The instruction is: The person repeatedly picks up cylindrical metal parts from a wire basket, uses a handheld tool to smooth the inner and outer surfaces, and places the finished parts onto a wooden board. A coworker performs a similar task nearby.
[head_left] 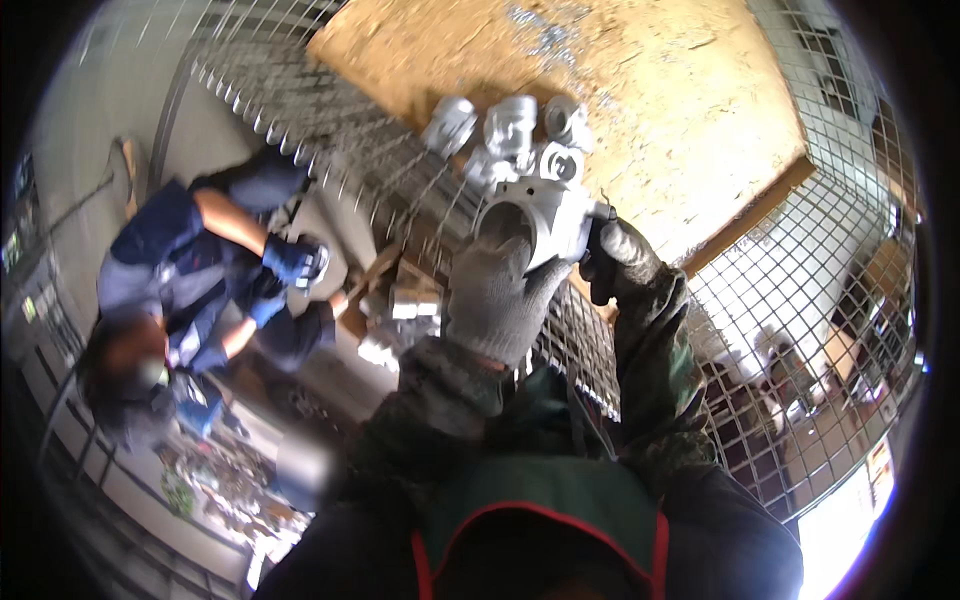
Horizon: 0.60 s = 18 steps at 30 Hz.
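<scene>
My left hand (495, 305), in a grey knit glove, grips a silver-grey cast metal housing (545, 212) with a wide round bore, some fingers reaching into the opening. At the right side of the housing my right hand (625, 255), in a grey and black glove, is closed. A short narrow piece shows between that hand and the casting; I cannot make out what it is. Just beyond the housing, several similar metal castings (510, 125) lie in a cluster on a wooden board (690, 110).
Wire mesh (800, 265) surrounds the board on both sides. At the left, beyond the mesh, a co-worker (200, 270) in dark clothes and blue gloves holds a metal part (315, 262). More castings (415, 303) lie below, between us. Metal shavings (550, 35) are scattered on the board.
</scene>
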Motion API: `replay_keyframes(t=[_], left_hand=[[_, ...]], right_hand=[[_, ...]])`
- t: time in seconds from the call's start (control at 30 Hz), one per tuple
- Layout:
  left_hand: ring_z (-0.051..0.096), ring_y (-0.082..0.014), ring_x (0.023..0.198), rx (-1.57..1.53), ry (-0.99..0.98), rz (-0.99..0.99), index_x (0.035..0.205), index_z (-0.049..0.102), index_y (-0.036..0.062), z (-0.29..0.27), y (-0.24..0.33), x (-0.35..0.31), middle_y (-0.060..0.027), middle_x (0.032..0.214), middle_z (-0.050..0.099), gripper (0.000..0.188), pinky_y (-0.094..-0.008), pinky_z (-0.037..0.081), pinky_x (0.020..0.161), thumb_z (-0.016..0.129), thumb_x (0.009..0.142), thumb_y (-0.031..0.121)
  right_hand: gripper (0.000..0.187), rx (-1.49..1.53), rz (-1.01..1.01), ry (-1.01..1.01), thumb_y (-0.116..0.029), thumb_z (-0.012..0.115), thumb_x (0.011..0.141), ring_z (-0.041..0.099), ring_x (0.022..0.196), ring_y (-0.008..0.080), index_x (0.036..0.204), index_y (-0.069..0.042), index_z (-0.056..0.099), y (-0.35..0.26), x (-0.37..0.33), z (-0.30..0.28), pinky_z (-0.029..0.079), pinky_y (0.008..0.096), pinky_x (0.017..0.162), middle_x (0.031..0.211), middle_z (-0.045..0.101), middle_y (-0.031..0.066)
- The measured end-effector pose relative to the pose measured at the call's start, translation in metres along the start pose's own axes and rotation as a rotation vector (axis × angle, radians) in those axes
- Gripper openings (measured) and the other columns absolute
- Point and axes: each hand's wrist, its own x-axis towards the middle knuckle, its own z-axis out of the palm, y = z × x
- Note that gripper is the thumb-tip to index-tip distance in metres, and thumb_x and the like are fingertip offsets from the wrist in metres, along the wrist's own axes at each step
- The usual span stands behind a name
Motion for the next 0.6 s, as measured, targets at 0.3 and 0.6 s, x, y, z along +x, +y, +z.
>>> replay_keyframes(t=[0.3,0.6], left_hand=[[0.067,-0.0284,0.094,-0.059,0.216,-0.126,0.105,0.069,0.0049,-0.038,0.054,-0.183,-0.0149,0.098,0.069,0.027,-0.0368,0.051,0.080,0.072,0.082,0.019],[0.065,-0.0145,0.092,-1.054,0.223,-0.648,0.109,0.063,-0.0023,-0.006,0.041,-0.250,-0.0087,0.103,0.069,0.038,-0.0292,0.053,0.081,0.079,0.077,0.011]], right_hand=[[0.074,-0.096,-0.070,-0.464,-0.013,0.086,0.060,0.061,0.108,0.0219,0.126,0.002,0.055,0.008,-0.079,0.089,0.050,0.0345,0.094,0.115,0.064,0.0092],[0.097,-0.304,-0.048,-0.467,-0.015,0.092,0.056,0.054,0.117,0.0177,0.137,0.000,0.042,0.036,-0.113,0.093,0.044,0.0294,0.102,0.130,0.057,0.0100]])
